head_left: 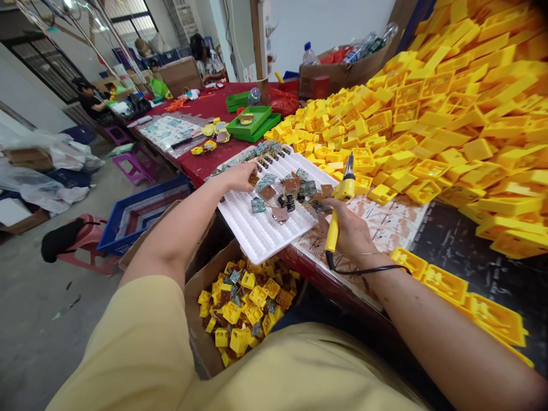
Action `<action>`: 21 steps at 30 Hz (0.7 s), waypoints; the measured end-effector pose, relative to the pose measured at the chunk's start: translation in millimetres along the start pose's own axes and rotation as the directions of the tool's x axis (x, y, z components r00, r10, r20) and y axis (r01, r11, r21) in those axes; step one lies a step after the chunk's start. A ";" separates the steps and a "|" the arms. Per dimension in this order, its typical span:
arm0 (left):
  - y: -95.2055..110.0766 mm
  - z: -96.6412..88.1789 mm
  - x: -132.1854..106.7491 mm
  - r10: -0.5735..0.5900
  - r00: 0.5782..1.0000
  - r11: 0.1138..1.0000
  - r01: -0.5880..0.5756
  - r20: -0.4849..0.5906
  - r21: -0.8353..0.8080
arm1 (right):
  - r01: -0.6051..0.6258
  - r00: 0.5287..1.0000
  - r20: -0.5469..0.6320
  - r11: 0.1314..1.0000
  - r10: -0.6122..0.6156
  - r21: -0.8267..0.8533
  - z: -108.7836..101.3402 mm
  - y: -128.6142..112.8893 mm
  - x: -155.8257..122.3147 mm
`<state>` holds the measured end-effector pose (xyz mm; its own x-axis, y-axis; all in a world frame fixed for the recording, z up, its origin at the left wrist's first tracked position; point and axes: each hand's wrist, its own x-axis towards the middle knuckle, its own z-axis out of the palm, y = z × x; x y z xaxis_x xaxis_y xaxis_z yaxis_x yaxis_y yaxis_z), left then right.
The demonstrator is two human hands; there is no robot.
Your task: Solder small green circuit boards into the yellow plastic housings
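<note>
My right hand [353,228] is wrapped round a yellow soldering iron [333,231], its metal tip pointing up and away and its black cord running back along my wrist. To the left, my left hand [240,177] reaches over a white ridged foam tray [252,240], fingers pinched at a small brown circuit board [254,180]. Loose circuit boards [280,214], brown or greenish, lie heaped between my hands. Among them sit small black round parts [286,201] with thin wires. More boards stand in rows along the tray's far edge.
A big pile of yellow plastic casings [406,125] covers the table's right side. Below the tray stands a cardboard box [199,337] of yellow casings and boards. Green trays [252,123] sit farther back on the red tablecloth [201,162]. A blue crate [141,211] is at left. People sit in the background.
</note>
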<state>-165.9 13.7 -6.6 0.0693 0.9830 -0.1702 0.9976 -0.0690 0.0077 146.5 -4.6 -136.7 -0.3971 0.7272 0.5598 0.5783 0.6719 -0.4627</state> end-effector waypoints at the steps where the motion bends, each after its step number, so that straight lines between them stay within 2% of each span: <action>1: -2.4 1.8 -0.2 0.023 1.000 0.999 -0.024 -0.014 -0.028 | -0.002 1.000 0.003 1.000 0.002 0.002 -0.1 0.1 -0.1; 5: -14.2 3.7 0.8 0.112 0.993 0.984 -0.115 -0.029 -0.136 | -0.014 1.000 0.015 1.000 0.014 0.010 -0.8 -0.1 -0.2; 7: -22.1 4.8 2.8 0.109 0.991 0.935 -0.129 -0.078 -0.330 | -0.018 1.000 0.020 1.000 0.018 0.012 -1.3 -0.2 -0.2; 10: -34.2 10.0 6.5 -0.022 0.981 0.727 -0.116 -0.192 -0.677 | -0.014 1.000 0.026 1.000 0.014 0.016 -1.6 0.5 -0.3; 11: -37.5 12.2 7.7 -0.075 0.973 0.662 -0.114 -0.217 -0.740 | -0.011 1.000 0.027 1.000 0.011 0.017 -1.6 1.0 -0.3; 14: -42.0 15.2 9.9 -0.176 0.949 0.580 -0.115 -0.262 -0.807 | -0.006 1.000 0.031 1.000 0.005 0.017 -1.2 2.5 -0.2; 16: -38.6 11.1 10.1 -0.223 0.933 0.508 -0.136 -0.282 -0.851 | -0.009 0.999 0.031 1.000 0.009 0.014 -0.6 3.1 0.2; 18: -29.4 1.8 9.2 -0.223 0.925 0.410 -0.196 -0.306 -0.891 | -0.015 1.000 0.027 1.000 0.015 0.010 0.3 3.1 0.5; 20: -15.8 -10.4 8.1 -0.149 0.940 0.320 -0.247 -0.306 -0.915 | -0.021 1.000 0.017 1.000 0.021 0.009 1.4 2.8 0.6; 21: -8.5 -16.3 7.9 -0.080 0.956 0.311 -0.245 -0.282 -0.918 | -0.024 1.000 0.011 1.000 0.024 0.009 1.9 2.5 0.5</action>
<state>-173.8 24.8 8.1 -0.0123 0.9933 0.1146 0.2969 -0.1058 0.9490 146.4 -2.3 -138.9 -0.3912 0.7446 0.5408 0.5813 0.6555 -0.4821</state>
